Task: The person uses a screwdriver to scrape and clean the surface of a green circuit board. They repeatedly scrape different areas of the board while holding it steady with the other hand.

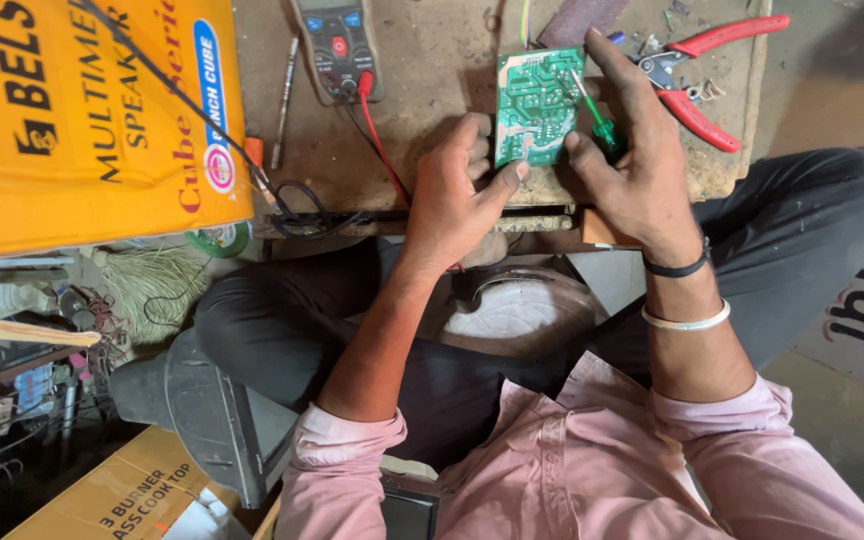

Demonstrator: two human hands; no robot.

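Note:
A green circuit board (537,105) stands tilted on the worn wooden bench (432,60), solder side toward me. My left hand (457,190) grips its lower left edge, thumb against the bottom corner. My right hand (632,150) holds a small green-handled screwdriver (597,118), its shaft laid across the board's right side, while the index finger reaches over the board's top right corner.
A multimeter (337,45) with red and black leads lies at the back. Red-handled pliers (697,75) rest to the right. A large yellow carton (82,110) fills the left. A round speaker (517,315) sits between my legs; cardboard box (122,495) and clutter lower left.

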